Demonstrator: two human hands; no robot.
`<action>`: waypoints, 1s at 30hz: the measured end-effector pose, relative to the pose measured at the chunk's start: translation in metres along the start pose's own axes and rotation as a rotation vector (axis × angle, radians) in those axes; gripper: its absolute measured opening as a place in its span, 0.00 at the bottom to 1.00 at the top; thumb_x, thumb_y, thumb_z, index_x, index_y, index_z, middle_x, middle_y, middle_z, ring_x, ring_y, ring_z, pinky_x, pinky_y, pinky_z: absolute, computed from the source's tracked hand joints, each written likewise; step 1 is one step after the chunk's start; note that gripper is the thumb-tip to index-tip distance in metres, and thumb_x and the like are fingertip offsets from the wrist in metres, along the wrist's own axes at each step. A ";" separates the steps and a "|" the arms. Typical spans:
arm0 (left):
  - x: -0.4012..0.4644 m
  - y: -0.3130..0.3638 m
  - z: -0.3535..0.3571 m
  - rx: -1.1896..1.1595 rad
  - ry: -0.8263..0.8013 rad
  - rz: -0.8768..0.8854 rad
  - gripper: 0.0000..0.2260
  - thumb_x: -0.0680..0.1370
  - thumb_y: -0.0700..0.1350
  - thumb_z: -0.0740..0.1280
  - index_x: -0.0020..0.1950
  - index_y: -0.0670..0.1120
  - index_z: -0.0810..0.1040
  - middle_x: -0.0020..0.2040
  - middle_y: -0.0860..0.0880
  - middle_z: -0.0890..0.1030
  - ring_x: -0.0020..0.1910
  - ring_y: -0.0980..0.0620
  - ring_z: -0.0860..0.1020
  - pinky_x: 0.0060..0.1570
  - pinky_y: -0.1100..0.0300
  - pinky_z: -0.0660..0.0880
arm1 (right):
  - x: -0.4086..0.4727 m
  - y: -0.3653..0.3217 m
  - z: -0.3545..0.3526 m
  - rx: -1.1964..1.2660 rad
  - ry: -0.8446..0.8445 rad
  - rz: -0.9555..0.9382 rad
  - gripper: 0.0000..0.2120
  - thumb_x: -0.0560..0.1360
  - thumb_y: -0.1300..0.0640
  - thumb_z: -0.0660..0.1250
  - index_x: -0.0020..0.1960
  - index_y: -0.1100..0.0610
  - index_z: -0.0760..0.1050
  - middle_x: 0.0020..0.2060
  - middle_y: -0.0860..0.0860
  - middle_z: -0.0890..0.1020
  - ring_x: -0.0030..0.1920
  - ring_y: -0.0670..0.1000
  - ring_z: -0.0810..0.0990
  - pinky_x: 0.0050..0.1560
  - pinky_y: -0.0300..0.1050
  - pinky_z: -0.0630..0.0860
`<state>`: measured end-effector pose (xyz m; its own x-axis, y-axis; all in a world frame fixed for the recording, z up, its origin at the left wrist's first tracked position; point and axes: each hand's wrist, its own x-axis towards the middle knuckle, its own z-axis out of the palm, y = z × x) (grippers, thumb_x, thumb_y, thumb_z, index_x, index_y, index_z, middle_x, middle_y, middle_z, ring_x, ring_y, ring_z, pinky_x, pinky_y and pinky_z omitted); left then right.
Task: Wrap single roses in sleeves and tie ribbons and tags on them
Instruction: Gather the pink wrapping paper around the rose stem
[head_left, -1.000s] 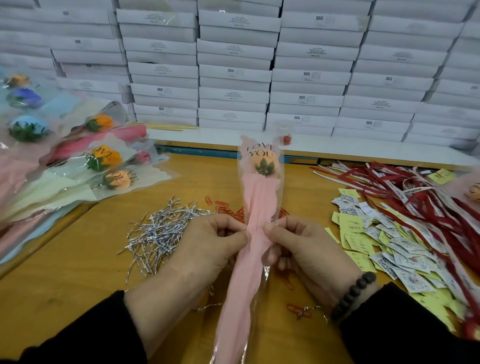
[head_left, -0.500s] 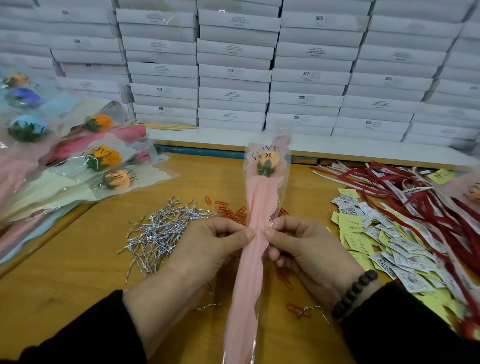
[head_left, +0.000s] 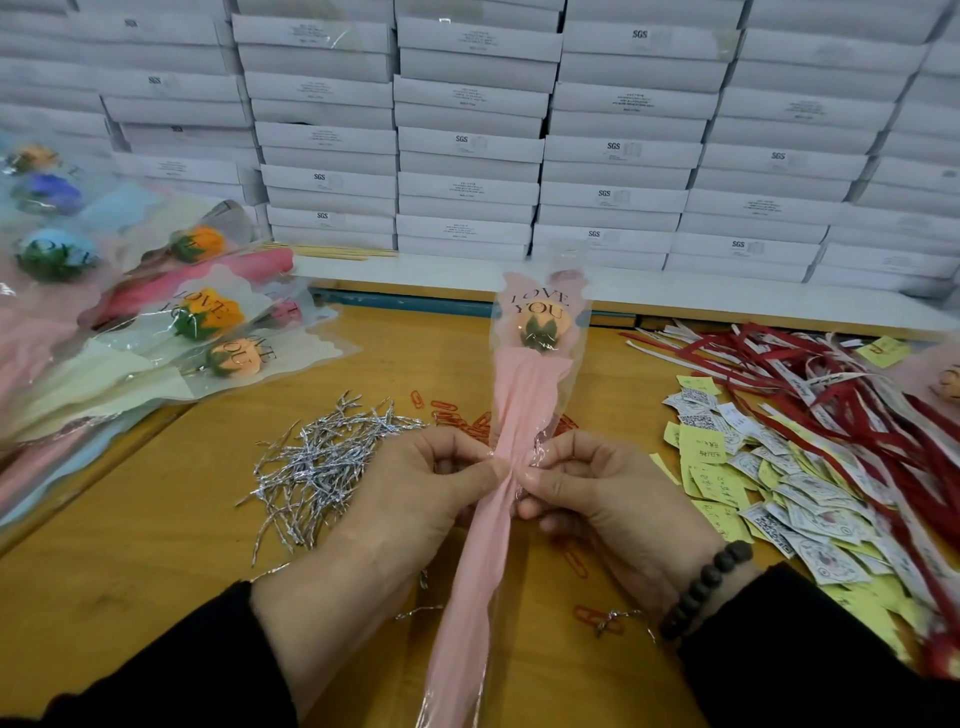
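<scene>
Both hands are up over the middle of the wooden table (head_left: 130, 545), holding one wrapped rose upright-ish, tilted a bit toward 1 o'clock. The left hand (head_left: 415, 499) comes in from 7 o'clock with fingers curled and the thumb laid flat across the pink sleeve (head_left: 524, 405), pinching it from the left. The right hand (head_left: 597, 493), bead bracelet (head_left: 706, 587) on the wrist, mirrors it from 5 o'clock, thumb and curled fingers squeezing the same spot from the right. So the wrap is gathered tight between the two thumbs, about halfway down the stem. There might be a tie already between the fingers, but I honestly can't tell from here.

The rose (head_left: 543, 325) itself sits at the top of the sleeve, peach colored with green leaves, under the "LOVE YOU" print. The bottom of the sleeve runs down between the black-sleeved forearms toward 6 o'clock.

Just beside the left hand at 9 o'clock is a heap of silver twist ties (head_left: 322, 462). At 3 o'clock, a spread of tags (head_left: 779, 499) with red ribbons (head_left: 841, 395) past them. Finished roses (head_left: 156, 332) are piled at 10 o'clock, white boxes (head_left: 467, 145) stacked along 12, and some red paper clips (head_left: 452, 408) lie behind the sleeve.
</scene>
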<state>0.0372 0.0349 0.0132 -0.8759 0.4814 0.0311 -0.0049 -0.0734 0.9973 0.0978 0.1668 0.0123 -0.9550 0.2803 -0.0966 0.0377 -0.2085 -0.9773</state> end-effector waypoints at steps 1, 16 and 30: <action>-0.001 0.000 0.000 -0.009 -0.012 -0.002 0.01 0.71 0.32 0.69 0.39 0.34 0.78 0.27 0.44 0.78 0.23 0.55 0.77 0.25 0.67 0.74 | 0.000 0.000 0.000 -0.026 0.007 -0.002 0.06 0.68 0.69 0.70 0.41 0.63 0.73 0.27 0.55 0.80 0.25 0.46 0.78 0.24 0.33 0.73; -0.003 -0.002 0.003 -0.024 0.018 -0.006 0.02 0.71 0.35 0.70 0.38 0.38 0.81 0.31 0.43 0.80 0.27 0.54 0.74 0.27 0.66 0.71 | 0.001 0.000 0.000 0.027 0.024 -0.019 0.08 0.67 0.70 0.70 0.43 0.64 0.72 0.28 0.58 0.81 0.27 0.50 0.80 0.27 0.36 0.77; -0.004 -0.003 0.004 -0.213 -0.094 -0.144 0.09 0.66 0.38 0.68 0.42 0.34 0.78 0.34 0.36 0.80 0.31 0.46 0.80 0.38 0.58 0.79 | -0.001 0.001 0.002 -0.078 0.009 -0.076 0.04 0.68 0.68 0.70 0.39 0.62 0.77 0.26 0.53 0.80 0.26 0.46 0.78 0.27 0.32 0.73</action>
<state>0.0420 0.0365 0.0101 -0.8102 0.5786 -0.0941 -0.2364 -0.1756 0.9557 0.0982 0.1646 0.0115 -0.9534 0.3009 -0.0235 -0.0111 -0.1127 -0.9936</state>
